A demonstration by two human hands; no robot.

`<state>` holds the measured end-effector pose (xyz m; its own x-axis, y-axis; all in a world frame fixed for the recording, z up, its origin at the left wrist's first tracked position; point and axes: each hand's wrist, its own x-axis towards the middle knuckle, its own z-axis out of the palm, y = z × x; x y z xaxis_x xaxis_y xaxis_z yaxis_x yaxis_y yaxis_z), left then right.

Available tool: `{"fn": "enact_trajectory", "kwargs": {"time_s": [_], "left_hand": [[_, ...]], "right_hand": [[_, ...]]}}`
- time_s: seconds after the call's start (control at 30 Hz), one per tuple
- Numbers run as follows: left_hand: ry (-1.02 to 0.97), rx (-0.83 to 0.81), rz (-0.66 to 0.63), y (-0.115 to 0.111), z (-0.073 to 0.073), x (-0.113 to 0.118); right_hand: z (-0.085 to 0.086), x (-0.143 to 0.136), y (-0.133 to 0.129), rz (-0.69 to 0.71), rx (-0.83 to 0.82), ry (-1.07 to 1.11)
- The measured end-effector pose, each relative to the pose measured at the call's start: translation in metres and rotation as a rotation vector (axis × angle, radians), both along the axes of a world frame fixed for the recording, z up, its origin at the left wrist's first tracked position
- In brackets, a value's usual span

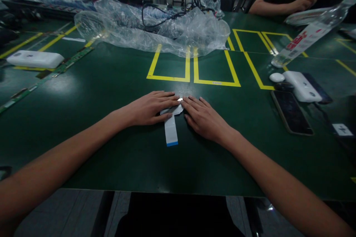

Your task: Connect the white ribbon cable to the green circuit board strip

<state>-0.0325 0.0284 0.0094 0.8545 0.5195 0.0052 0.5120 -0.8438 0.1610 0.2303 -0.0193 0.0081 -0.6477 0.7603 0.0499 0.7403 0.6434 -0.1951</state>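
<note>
A flat white ribbon cable (171,129) with a blue end lies on the green table (133,163), its blue end toward me. Its upper part is folded, with a shiny silvery piece partly covered by my fingers. My left hand (152,108) lies flat over the left side of that folded part, fingers stretched to the right. On the other side, my right hand (204,118) rests palm down, its fingertips touching the right edge of the piece. The fingertips of both hands are close together at the top. What lies under the palms is hidden.
Clear plastic wrap (178,33) with black cables lies across the back. At the right are a plastic bottle (306,37), a phone (292,113) and a white device (300,86). Another white device (35,59) and a thin circuit strip (66,64) lie left. A person's arm (275,7) rests back right.
</note>
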Motion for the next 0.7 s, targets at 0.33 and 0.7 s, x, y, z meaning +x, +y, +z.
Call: {"fn": "enact_trajectory", "kwargs": {"time_s": [0.33,0.7], "left_hand": [[-0.048,0.027,0.088,0.009,-0.001,-0.009],[-0.044,0.083,0.179,0.015,-0.005,-0.007]], "right_hand": [[-0.002,-0.007,0.001,0.018,-0.009,-0.023],[0.002,-0.002,-0.003,0.274,-0.049,0.067]]}}
